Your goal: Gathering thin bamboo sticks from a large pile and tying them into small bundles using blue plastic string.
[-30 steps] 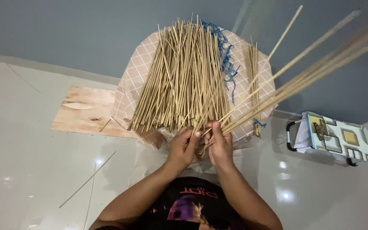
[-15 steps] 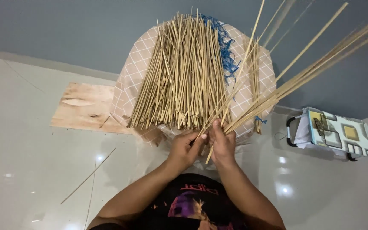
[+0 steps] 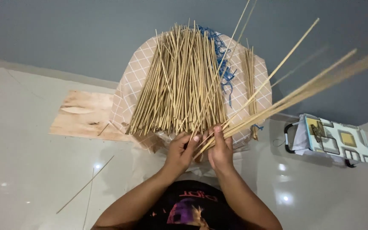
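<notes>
A big heap of thin bamboo sticks (image 3: pixel 179 85) lies fanned out on a beige checked cloth (image 3: pixel 135 72) in front of me. My right hand (image 3: pixel 221 149) grips a bundle of long sticks (image 3: pixel 290 96) by their near ends; they slant up and to the right, blurred at the tips. My left hand (image 3: pixel 181 150) pinches a single stick (image 3: pixel 218 72) that rises steeply over the heap. Both hands sit close together at the heap's near edge. A smaller bunch of sticks (image 3: pixel 250 85) lies to the right on the cloth.
Blue twine (image 3: pixel 224 64) tangles beside the heap. A plywood board (image 3: pixel 84 116) lies on the glossy white floor (image 3: pixel 35 170) at left. Two loose sticks (image 3: pixel 86 183) rest on the floor near my left arm. A patterned box with a black handle (image 3: pixel 333 138) stands at right. A grey wall is behind.
The bundle in my right hand has swung lower toward the right. The single stick in my left hand has tilted more upright over the heap.
</notes>
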